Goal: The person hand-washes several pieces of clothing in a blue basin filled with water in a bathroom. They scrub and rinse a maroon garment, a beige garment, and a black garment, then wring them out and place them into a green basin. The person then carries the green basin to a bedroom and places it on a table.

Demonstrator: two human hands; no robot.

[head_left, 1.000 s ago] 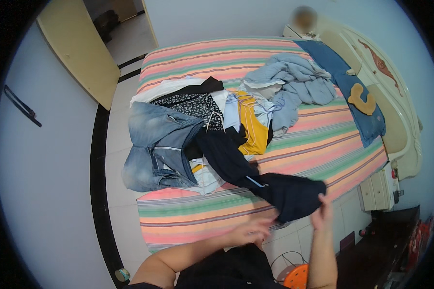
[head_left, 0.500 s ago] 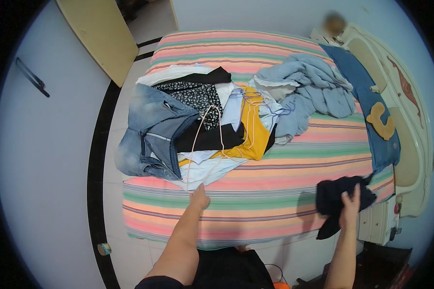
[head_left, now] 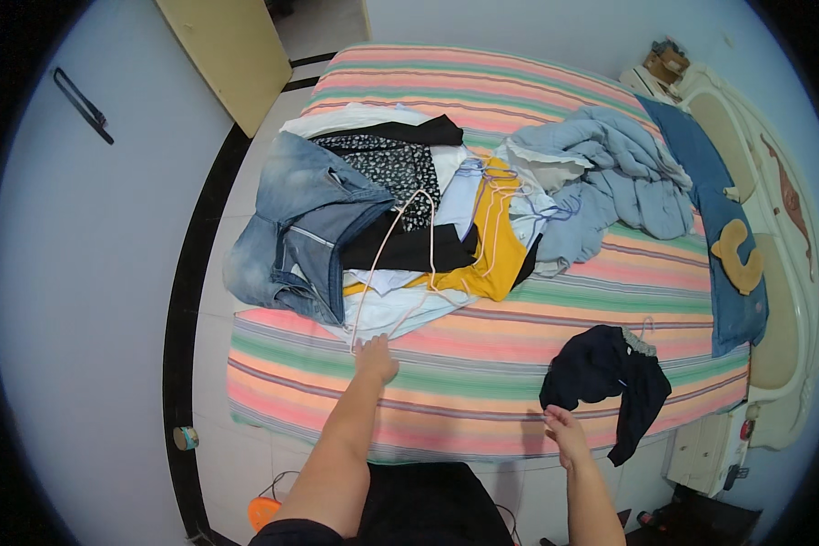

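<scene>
My left hand (head_left: pixel 373 358) is at the lower corner of a pale pink clothes hanger (head_left: pixel 387 246), its fingers around the thin bar as far as I can see. That hanger leans over a heap of clothes with blue jeans (head_left: pixel 287 223), a black patterned garment (head_left: pixel 391 168) and a mustard-yellow garment (head_left: pixel 500 246). My right hand (head_left: pixel 566 432) hovers by the near edge of dark trousers (head_left: pixel 601 369), fingers apart and holding nothing. The trousers lie bent on the bed, with a grey waistband (head_left: pixel 640 342) and a hanger hook (head_left: pixel 648 324) beyond it.
A striped sheet (head_left: pixel 482 364) covers the bed. A crumpled grey-blue quilt (head_left: pixel 623 173) lies beyond the clothes. Along the headboard (head_left: pixel 783 227) is a blue pillow (head_left: pixel 737 318) with a yellow neck pillow (head_left: pixel 737 257). A white bedside cabinet (head_left: pixel 705 450) stands at the near right.
The dark trousers have come down onto the bed, further left, and my right hand has let go of them. My left hand stays at the hanger. The view has shifted a little.
</scene>
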